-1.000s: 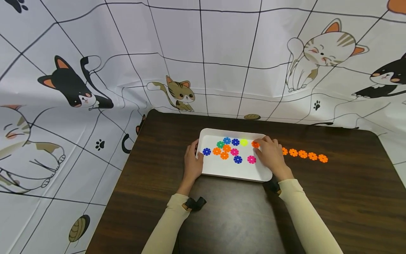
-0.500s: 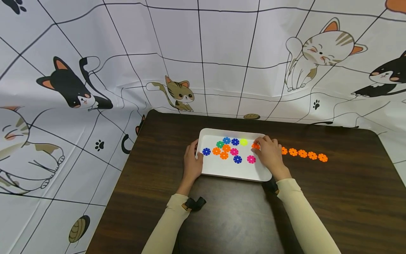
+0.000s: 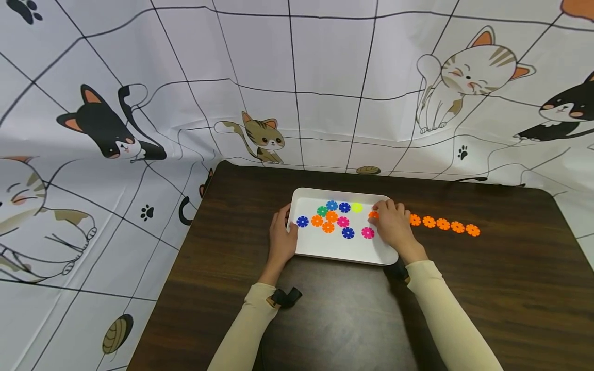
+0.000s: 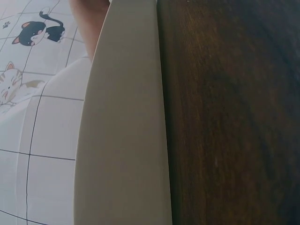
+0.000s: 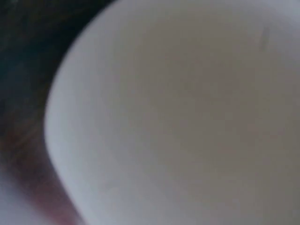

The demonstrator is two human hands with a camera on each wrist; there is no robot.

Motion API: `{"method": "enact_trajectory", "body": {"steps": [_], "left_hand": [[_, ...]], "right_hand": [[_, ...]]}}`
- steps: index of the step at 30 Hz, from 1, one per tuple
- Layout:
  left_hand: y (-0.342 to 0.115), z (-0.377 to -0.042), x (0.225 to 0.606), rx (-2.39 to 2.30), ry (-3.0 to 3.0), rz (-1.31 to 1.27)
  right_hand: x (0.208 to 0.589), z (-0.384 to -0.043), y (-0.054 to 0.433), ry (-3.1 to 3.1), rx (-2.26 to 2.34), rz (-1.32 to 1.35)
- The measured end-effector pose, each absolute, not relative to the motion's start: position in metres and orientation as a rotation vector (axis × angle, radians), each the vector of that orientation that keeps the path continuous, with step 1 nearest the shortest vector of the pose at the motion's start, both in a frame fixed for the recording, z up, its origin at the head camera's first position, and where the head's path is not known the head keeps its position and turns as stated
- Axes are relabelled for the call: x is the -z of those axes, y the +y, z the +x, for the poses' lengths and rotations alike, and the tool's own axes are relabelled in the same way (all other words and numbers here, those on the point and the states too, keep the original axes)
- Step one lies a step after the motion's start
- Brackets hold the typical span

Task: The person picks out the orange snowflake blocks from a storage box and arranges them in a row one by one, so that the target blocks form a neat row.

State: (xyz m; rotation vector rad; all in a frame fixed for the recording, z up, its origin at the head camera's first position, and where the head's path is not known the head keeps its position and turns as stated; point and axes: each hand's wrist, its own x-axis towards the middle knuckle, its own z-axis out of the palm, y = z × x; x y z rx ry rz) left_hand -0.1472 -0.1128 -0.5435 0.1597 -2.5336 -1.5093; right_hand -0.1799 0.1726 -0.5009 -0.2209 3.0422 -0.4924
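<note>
A white tray (image 3: pixel 325 247) lies on the dark table, with several notched plastic discs in blue, green, orange, pink and yellow. My left hand (image 3: pixel 282 239) grips the tray's left side, thumb over the rim and fingers along the outer wall. Over the right end reaches my right hand (image 3: pixel 396 224), thumb and index fingertip pinching an orange disc (image 3: pixel 373 215) that they partly cover. Just below it is a pink disc (image 3: pixel 368 233). The left wrist view shows the tray's outer wall (image 4: pixel 124 117) close up; the right wrist view is filled by the blurred tray (image 5: pixel 187 117).
Right of the tray, a row of several orange discs (image 3: pixel 443 224) runs along the table (image 3: pixel 501 278), its left end beside my right hand. Behind the table hangs a white sheet (image 3: pixel 334 62) printed with cartoon cats and grid lines.
My right fingertips have shifted slightly over the orange disc and now hide more of it. The left hand, the tray and the row of discs stay put.
</note>
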Motion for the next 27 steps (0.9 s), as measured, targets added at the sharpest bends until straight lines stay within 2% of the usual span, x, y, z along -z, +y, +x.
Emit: {"method": "enact_trajectory", "body": {"steps": [27], "left_hand": [[-0.111, -0.148, 0.542, 1.513, -2.544, 0.179]], "right_hand": [[0.478, -0.165, 0.181, 3.07, 0.63, -0.129]]}}
